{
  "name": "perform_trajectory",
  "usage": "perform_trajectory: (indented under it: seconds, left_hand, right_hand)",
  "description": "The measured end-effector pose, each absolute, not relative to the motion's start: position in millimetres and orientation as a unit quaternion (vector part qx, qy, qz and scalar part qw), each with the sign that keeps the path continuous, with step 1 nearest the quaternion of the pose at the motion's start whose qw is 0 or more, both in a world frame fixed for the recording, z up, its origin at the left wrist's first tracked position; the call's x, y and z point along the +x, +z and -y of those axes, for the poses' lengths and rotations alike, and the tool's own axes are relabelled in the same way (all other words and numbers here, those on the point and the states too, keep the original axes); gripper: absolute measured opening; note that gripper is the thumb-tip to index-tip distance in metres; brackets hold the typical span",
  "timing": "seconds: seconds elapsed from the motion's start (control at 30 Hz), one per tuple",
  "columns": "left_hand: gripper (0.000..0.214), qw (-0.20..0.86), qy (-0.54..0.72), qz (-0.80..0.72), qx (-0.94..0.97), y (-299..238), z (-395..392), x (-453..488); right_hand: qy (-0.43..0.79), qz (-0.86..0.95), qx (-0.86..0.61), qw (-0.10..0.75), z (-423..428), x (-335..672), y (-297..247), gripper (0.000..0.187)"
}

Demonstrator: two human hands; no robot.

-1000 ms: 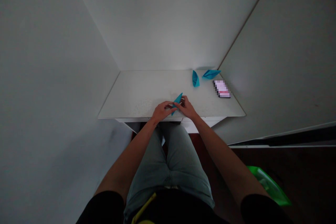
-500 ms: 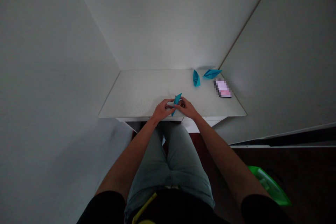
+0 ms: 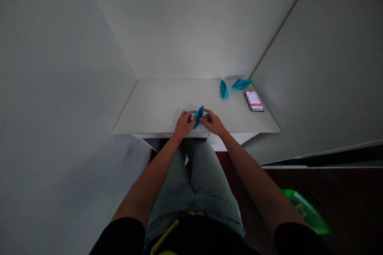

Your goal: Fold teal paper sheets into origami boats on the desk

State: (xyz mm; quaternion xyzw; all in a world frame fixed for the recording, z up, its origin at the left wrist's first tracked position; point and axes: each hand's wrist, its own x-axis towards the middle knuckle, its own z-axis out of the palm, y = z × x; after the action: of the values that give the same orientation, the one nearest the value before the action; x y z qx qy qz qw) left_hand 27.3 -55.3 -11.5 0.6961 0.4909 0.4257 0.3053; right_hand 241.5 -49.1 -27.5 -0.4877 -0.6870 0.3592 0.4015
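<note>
Pale grey walls meet in a corner behind a narrow white worktop [image 3: 149,115], seen from above by a seated person whose grey-green trousers [image 3: 191,183] fill the lower middle of the view. Both bare forearms reach forward from black sleeves [image 3: 119,237] toward the worktop's near edge.

There, the left hand [image 3: 184,124] and the right hand [image 3: 213,122] sit close together with fingers curled, holding a folded turquoise paper boat [image 3: 198,117] between them. It is pinched from both sides and tilted, with one pointed end rising away from the person.

Well beyond the hands, near the far right corner of the worktop, a second turquoise paper boat [image 3: 224,89] lies just beside a third [image 3: 242,84]. Nearer the right edge is a small rectangular pink-and-white object [image 3: 254,101], too pixelated to identify. Down on the dark floor to the right lies a bright green plastic item [image 3: 306,217], its shape only partly visible.
</note>
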Motion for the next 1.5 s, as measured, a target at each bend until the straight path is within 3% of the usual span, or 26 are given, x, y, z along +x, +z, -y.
perform_trajectory:
  seconds: [0.27, 0.57, 0.8, 0.97, 1.1, 1.17, 1.5]
  left_hand:
    - [0.054, 0.276, 0.359, -0.522, 0.723, -1, 64, 31]
    - [0.038, 0.41, 0.451, -0.472, 0.637, -12, 50, 24]
    - [0.037, 0.446, 0.452, -0.461, 0.621, -19, 45, 19]
    - [0.059, 0.444, 0.455, -0.448, 0.629, -25, 43, 21]
    - [0.038, 0.417, 0.425, -0.478, 0.645, -21, 43, 21]
    - [0.039, 0.415, 0.423, -0.484, 0.644, -18, 42, 21]
    - [0.04, 0.443, 0.538, -0.476, 0.536, -21, 37, 19]
  right_hand:
    - [0.287, 0.72, -0.536, 0.336, 53, 239, -22, 0.062]
    - [0.351, 0.66, -0.496, 0.441, 48, 244, -23, 0.034]
    - [0.412, 0.631, -0.48, 0.449, 44, 248, -28, 0.037]
    - [0.402, 0.622, -0.481, 0.469, 44, 245, -28, 0.054]
    - [0.405, 0.646, -0.487, 0.426, 43, 245, -26, 0.045]
    - [0.402, 0.645, -0.491, 0.426, 43, 245, -25, 0.046]
    - [0.42, 0.561, -0.479, 0.53, 40, 248, -18, 0.05]
